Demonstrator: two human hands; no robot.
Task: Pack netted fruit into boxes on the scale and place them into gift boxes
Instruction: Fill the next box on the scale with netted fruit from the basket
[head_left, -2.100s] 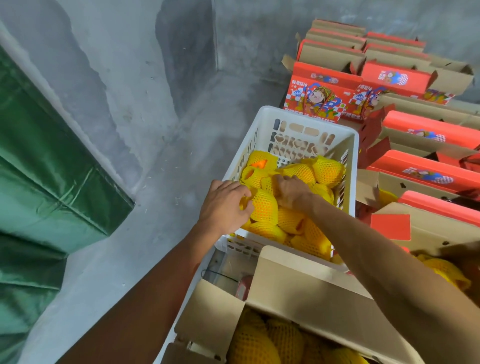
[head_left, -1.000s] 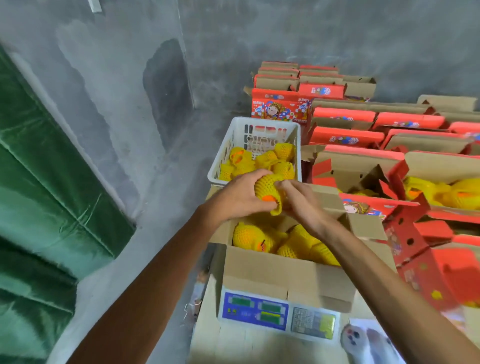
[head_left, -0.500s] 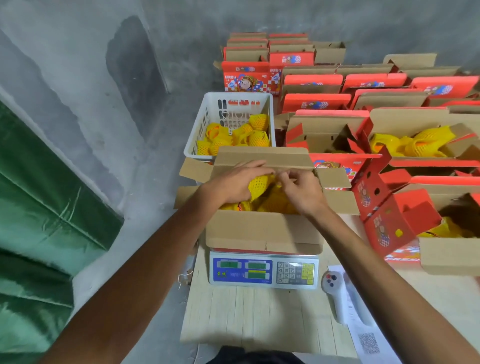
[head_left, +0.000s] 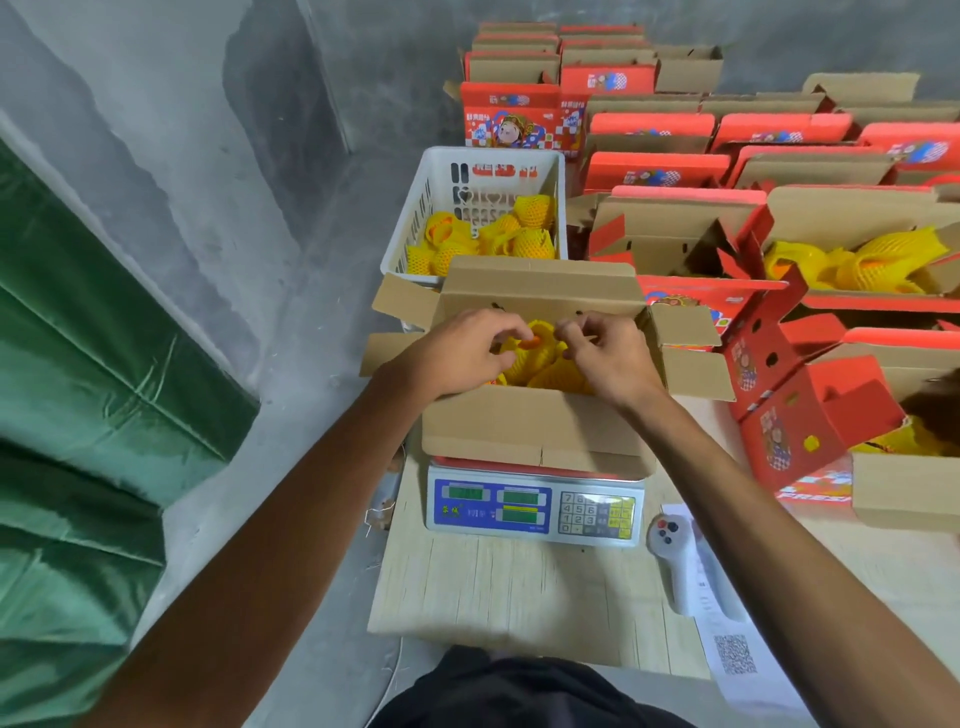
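Note:
An open cardboard box (head_left: 530, 431) stands on the blue-and-white scale (head_left: 535, 506) and holds several fruits in yellow foam nets. Both my hands are over the box opening. My left hand (head_left: 462, 353) and my right hand (head_left: 605, 353) have curled fingers that pinch the two sides of one netted fruit (head_left: 537, 340), whose orange skin shows through the net. It sits on top of the other fruit in the box. Behind the box, a white plastic crate (head_left: 415, 223) holds more netted fruit (head_left: 524, 239).
Red gift boxes (head_left: 670, 244) stand open in rows at the right and back, some with netted fruit (head_left: 857, 260) inside. A white handheld device (head_left: 680, 566) and a paper slip with a QR code (head_left: 735, 654) lie on the wooden table (head_left: 519, 592). Green cloth (head_left: 78, 415) hangs at the left.
My hands lifted a netted fruit out of the white crate, carried it back and lowered it into the box on the scale. My view tilted down onto the scale and table.

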